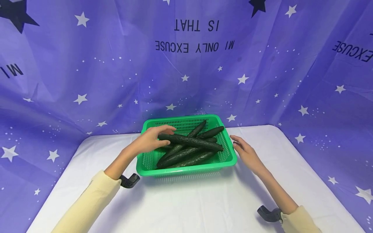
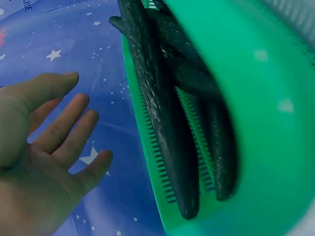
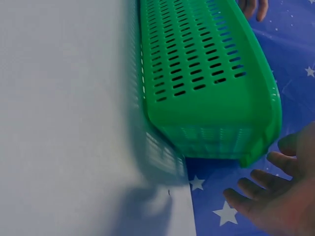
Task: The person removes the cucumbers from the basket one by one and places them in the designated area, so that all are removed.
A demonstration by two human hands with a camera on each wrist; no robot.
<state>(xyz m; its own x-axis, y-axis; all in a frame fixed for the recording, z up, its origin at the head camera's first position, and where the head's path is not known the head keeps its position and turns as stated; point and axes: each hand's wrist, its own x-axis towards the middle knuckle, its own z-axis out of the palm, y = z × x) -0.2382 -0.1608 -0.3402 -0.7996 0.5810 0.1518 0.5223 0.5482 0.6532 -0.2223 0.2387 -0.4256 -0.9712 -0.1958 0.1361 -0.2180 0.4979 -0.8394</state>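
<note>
Visible cukes (image 1: 175,157) all in the green plastic basket (image 1: 186,170) on the bench (image 1: 204,200), piled crosswise. L hand (image 1: 151,138) at basket's L end, nr top cuke (image 1: 192,141), fingers loosely extended, thumb apart, no grip. R hand (image 1: 247,153) just outside R end, fingers spread; contact w/ basket unclear. Progress: cukes prob. all in already, nothing gripped yet; what's left, can't tell.

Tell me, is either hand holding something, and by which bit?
Nothing is held: the left hand is near the cucumbers, the right hand beside the basket.
</note>
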